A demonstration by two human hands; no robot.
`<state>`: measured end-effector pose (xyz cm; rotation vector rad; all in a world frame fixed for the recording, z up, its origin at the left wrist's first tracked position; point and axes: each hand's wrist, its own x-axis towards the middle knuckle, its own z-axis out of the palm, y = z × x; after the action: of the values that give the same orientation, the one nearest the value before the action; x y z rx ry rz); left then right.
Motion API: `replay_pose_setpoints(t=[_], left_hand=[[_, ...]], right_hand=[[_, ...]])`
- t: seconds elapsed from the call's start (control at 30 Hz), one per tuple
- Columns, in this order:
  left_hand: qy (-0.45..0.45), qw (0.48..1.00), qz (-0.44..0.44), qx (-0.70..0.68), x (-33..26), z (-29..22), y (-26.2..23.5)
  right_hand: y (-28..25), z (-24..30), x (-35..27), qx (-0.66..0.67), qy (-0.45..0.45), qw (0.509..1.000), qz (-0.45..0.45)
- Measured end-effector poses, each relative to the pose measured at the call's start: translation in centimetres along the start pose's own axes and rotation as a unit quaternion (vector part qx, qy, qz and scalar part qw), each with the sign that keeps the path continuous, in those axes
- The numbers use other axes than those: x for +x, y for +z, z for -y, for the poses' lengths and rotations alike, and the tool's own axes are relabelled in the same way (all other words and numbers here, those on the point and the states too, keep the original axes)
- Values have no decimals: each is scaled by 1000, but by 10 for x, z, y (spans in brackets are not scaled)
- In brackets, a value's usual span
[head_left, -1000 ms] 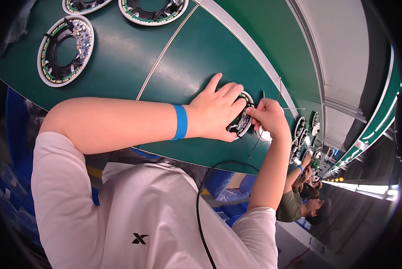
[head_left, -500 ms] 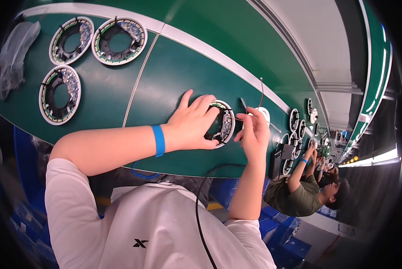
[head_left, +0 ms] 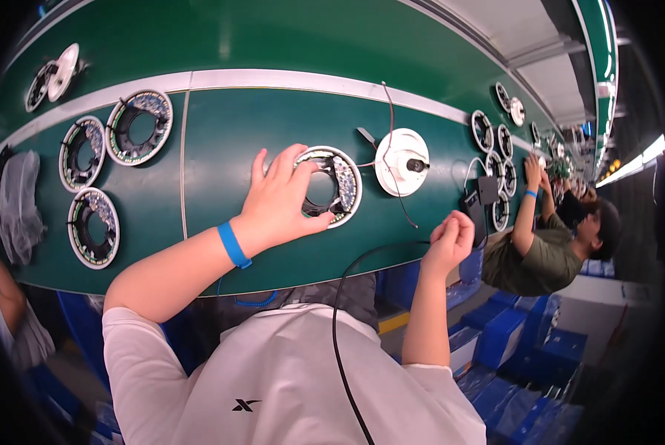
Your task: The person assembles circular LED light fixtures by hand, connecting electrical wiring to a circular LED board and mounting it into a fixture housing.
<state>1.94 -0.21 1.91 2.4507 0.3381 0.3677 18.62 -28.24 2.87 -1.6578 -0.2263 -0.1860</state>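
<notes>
A white ring-shaped housing point(head_left: 355, 176) lies on the green bench, with a circuit board and a row of small lights inside it. My left hand point(head_left: 284, 196), with a blue wrist strap, grips its left side, fingers over the far rim and thumb at the near rim. Just right of it rests a white round unit point(head_left: 392, 174) with a dark lens-like part. Thin wires point(head_left: 391, 111) stick out from this unit, and one reaches the housing. My right hand point(head_left: 452, 239) is raised near the bench's front edge, fingertips pinched together; whatever they may hold is hidden.
Three similar ring housings point(head_left: 95, 256) lie at the left, beside a clear plastic bag point(head_left: 19, 204). More rings point(head_left: 483, 131) and a black box point(head_left: 472, 208) are at the right, where a co-worker point(head_left: 536, 256) works. A black cable point(head_left: 337, 319) crosses my front.
My right hand has moved away from the housing and wires, toward the bench's front right. My left hand still grips the housing. The view has shifted, uncovering the white round unit.
</notes>
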Motion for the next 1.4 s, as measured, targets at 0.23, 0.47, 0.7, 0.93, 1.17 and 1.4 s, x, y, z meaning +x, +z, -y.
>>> replay_pose_setpoints(t=[0.23,0.47,0.7,0.93,1.17,1.4], left_hand=[[-11,1000,10,6,-1,6,2],[-11,1000,15,5,-1,11,-6],[10,1000,-18,3,-3,7,5],[3,1000,-17,-20,-6,4,6],[16,999,-38,-28,-9,-1,11],[37,998,-28,-36,-4,-8,20]], right_hand=[[-16,-17,14,-28,51,998,-24],[-8,-4,6,-352,-95,890,275],[-17,9,27,-367,-115,854,350],[59,57,80,-139,-135,970,147],[178,33,170,-339,116,881,308],[178,13,191,-165,256,859,412]])
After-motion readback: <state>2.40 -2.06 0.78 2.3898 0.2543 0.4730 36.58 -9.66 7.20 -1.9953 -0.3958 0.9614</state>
